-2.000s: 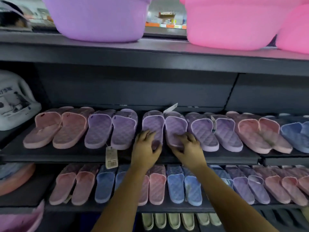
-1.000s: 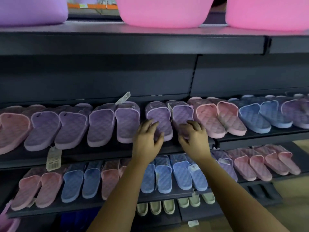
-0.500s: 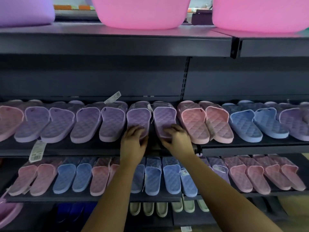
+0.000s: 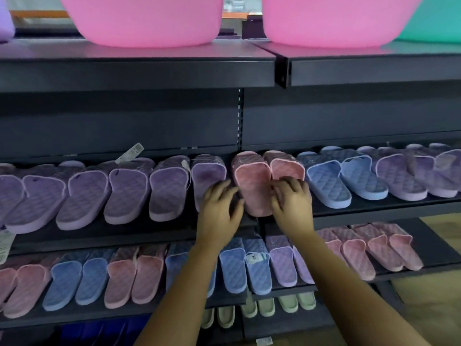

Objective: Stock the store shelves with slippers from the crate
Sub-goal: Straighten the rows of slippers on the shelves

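1. Head view, the step in hand: you are squaring up the pink pair on the middle shelf. It lies toes inward between a purple slipper on its left and a blue pair on its right. I judge this to be tidying stock that is already placed. The crate is out of sight.
2. Head view, your hands: they are apart, one on each side of the pair.
   - Your left hand has its fingers spread and lightly bent. The tips are on the purple slipper's heel and the thumb points toward the left pink slipper's side.
   - Your right hand lies over the heel of the right pink slipper with its fingers bent. Blur hides whether it grips or only presses, so I cannot tell.
3. Head view, the next move: probably bring both heels level with their neighbours along the front edge, then let go and fetch more. It calls for a light sideways touch, because the slippers sit close together and a hard shove would likely disturb the row.
4. Head view, materials and shapes:
   - The slippers look like soft moulded foam or rubber, with diamond-quilted footbeds, a broad toe band and a paler rim. They are probably light and slightly grippy on the dark, flat, matte shelving.
   - The lower shelf carries the same style in pink, blue and purple.
   - Above sit smooth, rounded pink basins.
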`<action>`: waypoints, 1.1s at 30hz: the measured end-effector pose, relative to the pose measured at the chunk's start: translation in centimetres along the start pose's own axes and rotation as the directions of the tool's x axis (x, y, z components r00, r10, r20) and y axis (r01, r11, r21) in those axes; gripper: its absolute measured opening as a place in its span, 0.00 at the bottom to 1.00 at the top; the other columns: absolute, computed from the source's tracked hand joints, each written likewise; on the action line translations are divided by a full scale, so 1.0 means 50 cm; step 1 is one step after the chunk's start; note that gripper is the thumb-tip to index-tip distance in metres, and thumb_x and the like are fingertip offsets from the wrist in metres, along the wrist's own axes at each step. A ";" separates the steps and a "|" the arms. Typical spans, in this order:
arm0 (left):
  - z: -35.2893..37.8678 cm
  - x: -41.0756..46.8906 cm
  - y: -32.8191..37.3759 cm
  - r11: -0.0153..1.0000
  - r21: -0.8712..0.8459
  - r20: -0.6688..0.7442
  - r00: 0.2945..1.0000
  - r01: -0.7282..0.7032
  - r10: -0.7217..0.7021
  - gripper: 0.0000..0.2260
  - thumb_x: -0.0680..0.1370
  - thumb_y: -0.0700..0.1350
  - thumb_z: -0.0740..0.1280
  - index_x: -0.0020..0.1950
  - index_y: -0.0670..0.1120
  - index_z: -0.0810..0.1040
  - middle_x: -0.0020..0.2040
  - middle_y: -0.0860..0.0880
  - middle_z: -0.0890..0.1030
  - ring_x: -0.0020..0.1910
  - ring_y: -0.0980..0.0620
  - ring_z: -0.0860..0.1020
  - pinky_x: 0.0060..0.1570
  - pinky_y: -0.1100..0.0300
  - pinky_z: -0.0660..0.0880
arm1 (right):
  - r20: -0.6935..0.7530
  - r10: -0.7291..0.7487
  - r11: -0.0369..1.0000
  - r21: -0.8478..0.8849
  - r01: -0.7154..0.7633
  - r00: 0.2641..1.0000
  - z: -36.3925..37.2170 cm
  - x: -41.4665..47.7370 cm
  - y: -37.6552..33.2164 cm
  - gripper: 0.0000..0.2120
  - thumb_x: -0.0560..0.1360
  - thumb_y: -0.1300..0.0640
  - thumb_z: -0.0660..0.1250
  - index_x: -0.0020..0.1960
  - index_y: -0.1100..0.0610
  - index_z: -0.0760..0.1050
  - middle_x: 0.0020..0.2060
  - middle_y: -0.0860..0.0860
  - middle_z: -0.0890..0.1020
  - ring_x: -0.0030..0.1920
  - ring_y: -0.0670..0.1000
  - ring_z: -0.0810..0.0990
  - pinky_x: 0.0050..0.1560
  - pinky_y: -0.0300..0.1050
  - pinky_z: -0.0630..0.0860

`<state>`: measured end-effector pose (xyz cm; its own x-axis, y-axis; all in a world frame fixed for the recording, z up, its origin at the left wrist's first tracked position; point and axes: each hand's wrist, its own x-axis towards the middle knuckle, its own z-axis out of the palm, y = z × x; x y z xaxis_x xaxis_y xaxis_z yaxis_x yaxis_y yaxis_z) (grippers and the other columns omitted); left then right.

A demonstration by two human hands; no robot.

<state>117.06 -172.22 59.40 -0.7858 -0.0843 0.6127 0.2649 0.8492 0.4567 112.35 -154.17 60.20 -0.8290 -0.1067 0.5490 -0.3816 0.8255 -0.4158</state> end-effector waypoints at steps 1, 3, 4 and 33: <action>0.022 0.002 0.021 1.000 -0.014 0.031 0.999 -0.009 0.010 0.18 0.76 0.52 0.60 0.58 0.44 0.80 0.62 0.46 0.77 0.61 0.46 0.74 0.62 0.53 0.71 | 0.031 0.031 0.999 -0.027 -0.030 0.999 -0.007 0.000 0.029 0.19 0.70 0.50 0.55 0.53 0.56 0.79 0.53 0.57 0.79 0.51 0.64 0.74 0.52 0.54 0.70; 0.066 0.002 0.056 1.000 -0.017 0.078 0.997 -0.003 0.005 0.18 0.75 0.52 0.61 0.58 0.43 0.80 0.62 0.47 0.77 0.62 0.46 0.74 0.61 0.51 0.72 | 0.109 0.081 0.996 -0.045 -0.077 0.991 -0.019 -0.002 0.081 0.24 0.70 0.45 0.54 0.55 0.56 0.78 0.57 0.58 0.77 0.54 0.65 0.73 0.54 0.56 0.72; 0.085 0.000 0.072 1.000 -0.010 0.095 0.995 0.016 -0.015 0.18 0.75 0.53 0.61 0.58 0.44 0.80 0.62 0.47 0.77 0.61 0.45 0.74 0.60 0.50 0.73 | 0.148 0.087 0.996 -0.032 -0.083 0.985 -0.023 -0.003 0.101 0.26 0.70 0.42 0.55 0.57 0.56 0.78 0.59 0.59 0.77 0.57 0.65 0.73 0.56 0.57 0.71; 0.261 0.064 0.308 1.000 -0.024 -0.097 0.995 0.017 -0.019 0.17 0.75 0.51 0.63 0.57 0.43 0.80 0.59 0.46 0.78 0.59 0.46 0.75 0.59 0.53 0.72 | -0.036 0.031 0.999 0.013 -0.031 0.999 -0.172 0.065 0.384 0.20 0.69 0.50 0.57 0.54 0.57 0.80 0.56 0.57 0.79 0.54 0.62 0.74 0.55 0.54 0.72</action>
<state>111.30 -152.61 59.97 -0.7328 -0.1509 0.6635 0.2646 0.8352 0.4822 105.84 -133.90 60.23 -0.8252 -0.0611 0.5616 -0.3614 0.8212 -0.4417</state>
